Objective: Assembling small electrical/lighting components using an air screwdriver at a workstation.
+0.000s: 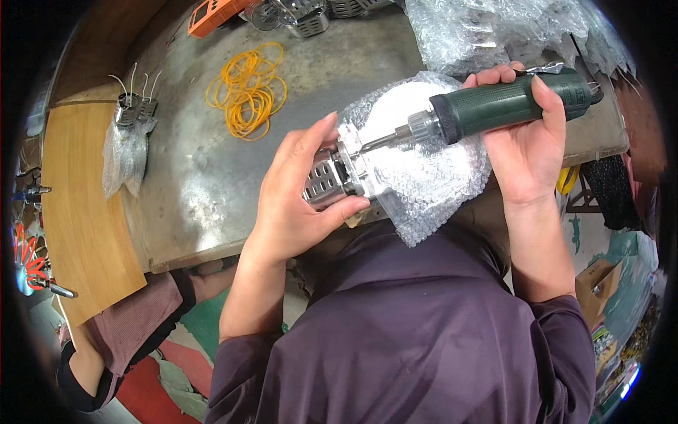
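Currently, just beyond a dark purple garment (417, 332), holding a slotted metal canister (326, 185) in the left hand (284, 189), wrapped round its sides with thumb and fingers, over the near edge of the counter (339, 71). Gripping a dark green electric screwdriver (519, 107) in the right hand (524, 155), curled firmly about its barrel, and aiming its bit (381, 142) leftward at the canister's shiny end; cannot tell whether touching. Beneath the bit, see a glare-bright bubble-wrap bag (441, 169). Farther out, notice a loose tangle of yellow cord (251, 95) and, at left, a second slotted canister (128, 114) touching crumpled bubble wrap (126, 155). Farthest off, see an orange device (217, 14) beside slotted metal cups (311, 25) and, rightward, a bubble-wrap heap (487, 32).
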The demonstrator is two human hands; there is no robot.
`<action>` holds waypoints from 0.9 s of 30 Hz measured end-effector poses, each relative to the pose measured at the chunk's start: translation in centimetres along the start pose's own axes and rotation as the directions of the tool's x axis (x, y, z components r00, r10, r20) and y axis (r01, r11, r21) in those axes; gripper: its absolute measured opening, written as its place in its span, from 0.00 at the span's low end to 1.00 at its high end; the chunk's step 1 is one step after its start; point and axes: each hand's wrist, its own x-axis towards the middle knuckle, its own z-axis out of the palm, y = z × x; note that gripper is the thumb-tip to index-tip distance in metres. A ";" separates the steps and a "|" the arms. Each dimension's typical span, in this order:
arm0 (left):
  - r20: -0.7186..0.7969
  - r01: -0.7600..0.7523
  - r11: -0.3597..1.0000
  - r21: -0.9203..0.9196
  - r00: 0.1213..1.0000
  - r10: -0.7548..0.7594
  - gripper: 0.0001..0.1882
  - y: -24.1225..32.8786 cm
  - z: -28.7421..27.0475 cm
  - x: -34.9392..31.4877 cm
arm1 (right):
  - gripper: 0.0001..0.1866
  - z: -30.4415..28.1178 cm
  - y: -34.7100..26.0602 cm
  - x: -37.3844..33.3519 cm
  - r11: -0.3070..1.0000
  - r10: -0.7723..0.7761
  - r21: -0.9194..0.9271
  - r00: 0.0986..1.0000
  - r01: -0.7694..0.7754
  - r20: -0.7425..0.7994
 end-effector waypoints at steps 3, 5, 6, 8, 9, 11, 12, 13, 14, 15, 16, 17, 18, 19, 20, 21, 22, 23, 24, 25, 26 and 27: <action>0.002 0.006 1.000 -0.008 1.000 -0.005 0.49 -0.1 0.0 -0.1 | 0.13 0.0 0.3 -0.1 1.000 0.008 -0.001 1.000 -0.008 0.003; 0.001 0.003 1.000 -0.015 1.000 -0.003 0.49 -0.2 0.0 -0.1 | 0.13 -0.1 0.4 -0.1 1.000 0.021 0.014 1.000 -0.021 0.010; 0.000 0.004 1.000 -0.018 1.000 -0.004 0.49 -0.2 0.0 -0.1 | 0.13 0.0 0.4 -0.1 1.000 0.022 0.014 1.000 -0.022 0.010; -0.001 0.006 1.000 -0.021 1.000 -0.006 0.49 -0.2 0.0 -0.1 | 0.13 0.1 0.6 -0.1 0.999 0.031 0.026 0.999 -0.030 -0.012; 0.006 -0.011 1.000 -0.004 1.000 0.011 0.49 -0.1 0.0 0.0 | 0.13 0.0 0.6 -0.1 0.999 0.032 0.027 0.999 -0.031 -0.012; 0.016 -0.030 1.000 0.011 0.999 0.029 0.49 -0.1 0.0 0.0 | 0.12 -0.1 0.6 -0.1 0.999 0.042 0.032 0.999 -0.041 -0.013; 0.023 -0.030 0.999 0.015 0.999 0.030 0.50 -0.1 0.0 0.0 | 0.12 -0.1 0.6 -0.1 0.999 0.041 0.033 0.999 -0.040 -0.015; 0.031 -0.032 0.999 0.019 0.999 0.031 0.50 -0.1 0.0 0.0 | 0.11 -0.2 0.7 -0.1 0.998 0.047 0.048 0.999 -0.047 -0.002; 0.034 -0.032 0.999 0.018 0.999 0.031 0.50 -0.1 0.0 0.0 | 0.11 -0.3 0.8 -0.1 0.997 0.053 0.063 0.999 -0.054 0.011; 0.038 -0.032 0.999 0.020 0.999 0.032 0.50 -0.1 -0.1 0.0 | 0.11 -0.4 0.8 -0.2 0.997 0.051 0.064 0.999 -0.052 0.009; 0.041 -0.034 0.999 0.023 0.999 0.033 0.51 -0.1 -0.1 0.0 | 0.11 -0.4 0.9 -0.2 0.998 0.045 0.052 0.999 -0.045 0.005; 0.043 -0.035 0.999 0.023 0.998 0.034 0.51 -0.1 0.0 0.0 | 0.11 -0.4 0.9 -0.2 0.998 0.038 0.040 0.999 -0.038 0.001; 0.040 -0.030 0.999 0.024 0.999 0.029 0.51 -0.2 0.0 0.0 | 0.11 -0.4 1.0 -0.1 0.999 0.035 0.041 0.999 -0.035 0.001; 0.037 -0.023 0.999 0.025 0.999 0.022 0.50 -0.2 0.0 -0.1 | 0.11 -0.4 1.0 -0.1 0.998 0.038 0.048 0.999 -0.038 0.004; 0.038 -0.023 0.999 0.024 0.999 0.022 0.50 -0.2 0.0 -0.1 | 0.11 -0.5 1.1 -0.1 0.998 0.040 0.055 0.999 -0.040 0.006; 0.038 -0.033 0.999 0.029 0.999 0.032 0.50 -0.3 0.0 -0.1 | 0.11 -0.4 1.2 -0.1 0.998 0.039 0.056 0.999 -0.039 0.005; 0.037 -0.043 0.998 0.034 0.998 0.042 0.50 -0.2 0.0 0.0 | 0.12 -0.2 1.3 -0.2 0.999 0.027 0.033 1.000 -0.027 -0.004; 0.038 -0.044 0.998 0.034 0.998 0.043 0.50 -0.2 0.0 0.0 | 0.12 -0.1 1.3 -0.2 1.000 0.016 0.009 1.000 -0.016 -0.013; 0.041 -0.042 0.998 0.038 0.998 0.041 0.50 -0.1 0.0 0.0 | 0.12 0.0 1.2 -0.3 1.000 0.015 0.009 1.000 -0.014 -0.013; 0.042 -0.039 0.998 0.045 0.998 0.038 0.49 -0.1 0.0 -0.1 | 0.13 0.1 1.1 -0.3 1.000 0.012 -0.003 0.999 -0.012 -0.034; 0.042 -0.039 0.998 0.047 0.998 0.037 0.49 -0.1 0.0 -0.1 | 0.13 0.1 1.1 -0.3 1.000 0.009 -0.016 0.998 -0.010 -0.054; 0.039 -0.029 0.999 0.042 0.999 0.028 0.49 -0.1 0.0 -0.1 | 0.13 -0.1 0.8 -0.4 1.000 0.010 -0.015 0.998 -0.011 -0.054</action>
